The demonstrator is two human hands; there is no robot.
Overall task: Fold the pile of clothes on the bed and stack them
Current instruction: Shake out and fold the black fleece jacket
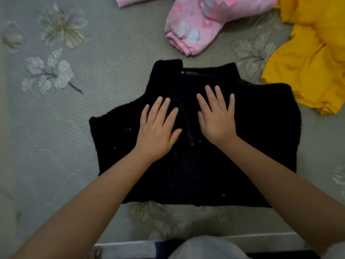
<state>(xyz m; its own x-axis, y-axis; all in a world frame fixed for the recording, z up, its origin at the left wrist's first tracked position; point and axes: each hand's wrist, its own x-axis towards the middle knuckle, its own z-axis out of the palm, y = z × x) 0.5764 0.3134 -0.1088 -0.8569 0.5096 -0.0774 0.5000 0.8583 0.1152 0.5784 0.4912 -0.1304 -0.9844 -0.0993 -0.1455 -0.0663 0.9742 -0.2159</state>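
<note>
Grey floral bedspread (56, 128) underneath, black fleece zip-neck top (242, 146) flat at centre. Left hand (158, 128) and right hand (217, 120) spread, palms down beside zip, probably smoothing before folding. Pink printed garment (196, 25) at twelve o'clock, yellow garment (308, 62) at two o'clock, unfolded.

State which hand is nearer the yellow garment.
Right. The right hand lies flat on the black sweater, on the side toward the yellow garment; the left hand rests farther away, across the sweater's zipper.
</note>
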